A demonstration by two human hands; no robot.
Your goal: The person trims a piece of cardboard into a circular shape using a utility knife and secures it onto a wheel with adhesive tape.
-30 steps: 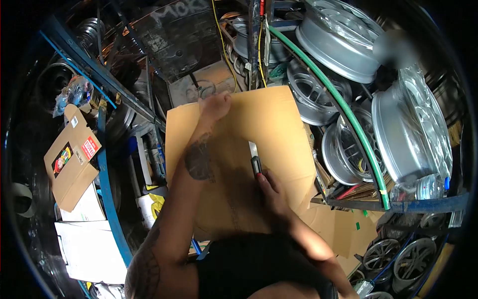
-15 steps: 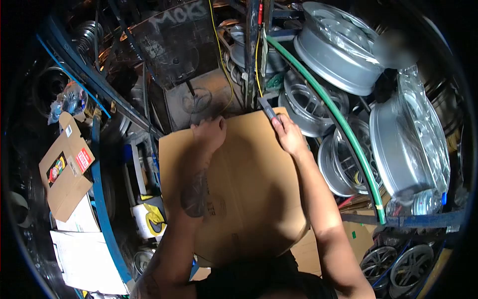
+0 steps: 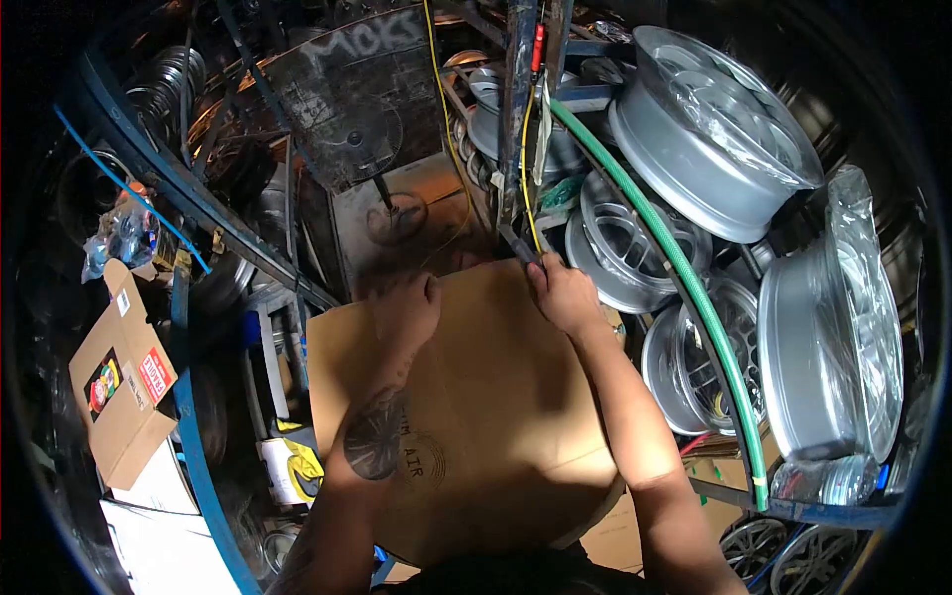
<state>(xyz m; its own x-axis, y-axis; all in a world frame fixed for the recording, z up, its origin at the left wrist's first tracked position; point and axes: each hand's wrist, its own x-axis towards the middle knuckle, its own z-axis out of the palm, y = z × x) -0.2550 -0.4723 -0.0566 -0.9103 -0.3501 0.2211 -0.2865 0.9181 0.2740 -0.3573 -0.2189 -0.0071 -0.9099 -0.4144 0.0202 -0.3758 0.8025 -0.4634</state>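
A large brown cardboard sheet (image 3: pixel 496 397) with dark print lies in front of my body, its near edge against my dark clothing. My left hand (image 3: pixel 409 309) rests at its far edge, fingers curled over and gripping it. At the far right corner, my right hand (image 3: pixel 569 296) is closed around a slim grey tool that looks like a box cutter (image 3: pixel 517 243). The tool points up and to the left, past the cardboard's far edge. Its blade cannot be made out clearly.
Silver wheel rims (image 3: pixel 709 134) are stacked on the right, some wrapped in clear plastic, behind a green-covered bar (image 3: pixel 664 253). A blue metal frame (image 3: pixel 203 466) and an opened carton (image 3: pixel 124 377) stand left. A dark panel with white lettering (image 3: pixel 347 99) is ahead.
The view has shifted, so the shelves and rims sit lower. My right hand and the tool have moved left along the cardboard's far edge. The left hand still grips that edge.
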